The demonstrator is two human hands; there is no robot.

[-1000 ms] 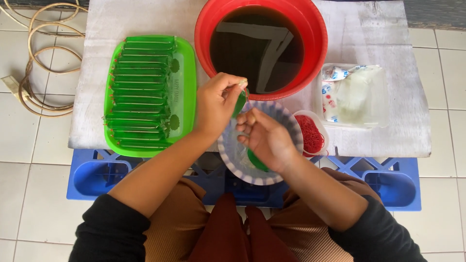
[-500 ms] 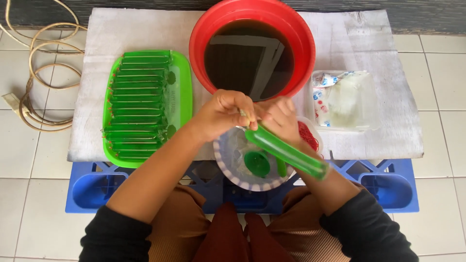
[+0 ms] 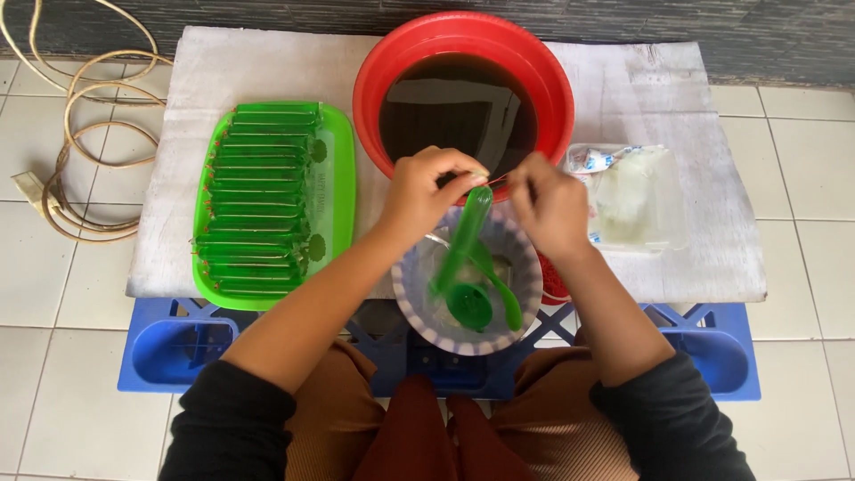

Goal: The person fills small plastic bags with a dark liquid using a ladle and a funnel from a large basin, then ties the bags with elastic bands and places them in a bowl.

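tube (image 3: 463,245) of green liquid hangs upright over the bowl (image 3: 525,298); left hand (image 3: 427,191) pinches its top, right hand (image 3: 548,200) clamped on the red band (image 3: 497,181) beside it.

The small red bowl (image 3: 554,281) is mostly hidden behind the right hand (image 3: 548,203). The thin strand between the fingers, possibly a rubber band, is too small to tell. The cable (image 3: 62,134) is cut off at the left edge.

Soft, even daylight filled the scene, bright without harsh glare. Beyond the left hand (image 3: 426,191), the dark liquid in the red basin (image 3: 463,53) mirrored a pale window-like rectangle. Only faint shadows lay beneath both hands. Everything stood fairly sharp; the tiles bent slightly toward the frame's edges.
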